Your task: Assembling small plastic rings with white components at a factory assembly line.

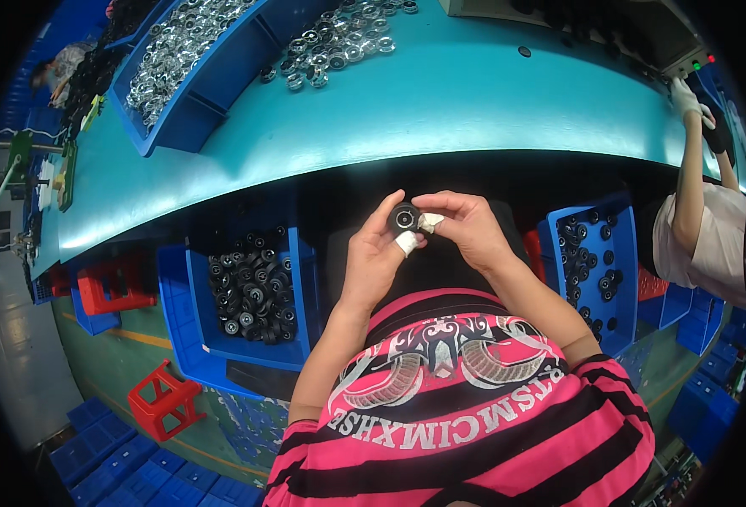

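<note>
Between my two hands, just off the near edge of the table, is a small black wheel (405, 217) with a pale ring at its centre. My left hand (371, 258) grips it from the left, with white wrapping on the thumb. From the right, my right hand (466, 228) closes on the same wheel with thumb and forefinger, and it too has a white wrap on a fingertip. Below and left of my hands, a blue bin (299, 291) holds many black wheels (257, 291). Another blue bin (550, 253) with similar black wheels (588, 258) stands to the right.
On the teal table (348, 118) sits a blue bin (208, 106) of clear wheel-like parts (179, 59), with more clear parts (339, 42) loose beside it. A gloved co-worker's hand (686, 100) is near a machine (643, 25) at far right. Red stools (163, 399) stand on the floor.
</note>
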Demonstrator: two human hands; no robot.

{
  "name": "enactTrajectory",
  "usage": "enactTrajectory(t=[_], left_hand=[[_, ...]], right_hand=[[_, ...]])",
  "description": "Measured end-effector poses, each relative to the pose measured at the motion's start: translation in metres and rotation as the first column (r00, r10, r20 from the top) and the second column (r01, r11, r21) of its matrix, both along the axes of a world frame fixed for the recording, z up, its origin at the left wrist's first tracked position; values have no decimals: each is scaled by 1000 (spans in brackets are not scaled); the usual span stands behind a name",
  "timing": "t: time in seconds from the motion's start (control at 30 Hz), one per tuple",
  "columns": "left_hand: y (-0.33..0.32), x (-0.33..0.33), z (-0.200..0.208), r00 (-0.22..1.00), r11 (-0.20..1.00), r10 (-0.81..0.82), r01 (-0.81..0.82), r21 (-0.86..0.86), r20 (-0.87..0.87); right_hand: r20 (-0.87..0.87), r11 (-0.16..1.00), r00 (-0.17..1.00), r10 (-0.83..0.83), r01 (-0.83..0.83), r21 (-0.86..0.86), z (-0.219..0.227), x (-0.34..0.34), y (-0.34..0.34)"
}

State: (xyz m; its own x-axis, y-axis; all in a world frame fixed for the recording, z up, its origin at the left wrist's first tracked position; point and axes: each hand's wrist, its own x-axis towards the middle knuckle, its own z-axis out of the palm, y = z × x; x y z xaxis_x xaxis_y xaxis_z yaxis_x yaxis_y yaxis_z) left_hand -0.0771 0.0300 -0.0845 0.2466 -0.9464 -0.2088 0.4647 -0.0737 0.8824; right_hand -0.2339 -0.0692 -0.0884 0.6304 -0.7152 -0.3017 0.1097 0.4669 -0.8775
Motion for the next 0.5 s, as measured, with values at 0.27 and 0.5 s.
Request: enactTrajectory(t=[0.27, 0.5], left_hand=[[1, 2, -4, 998, 999, 42, -42, 8, 44], [-2, -4, -2, 990, 995, 92, -96, 36, 110]], right_hand=[[-21, 998, 999, -28, 27, -54, 6, 5, 10], [-2, 977, 1000, -22, 21, -210, 2, 5, 10]])
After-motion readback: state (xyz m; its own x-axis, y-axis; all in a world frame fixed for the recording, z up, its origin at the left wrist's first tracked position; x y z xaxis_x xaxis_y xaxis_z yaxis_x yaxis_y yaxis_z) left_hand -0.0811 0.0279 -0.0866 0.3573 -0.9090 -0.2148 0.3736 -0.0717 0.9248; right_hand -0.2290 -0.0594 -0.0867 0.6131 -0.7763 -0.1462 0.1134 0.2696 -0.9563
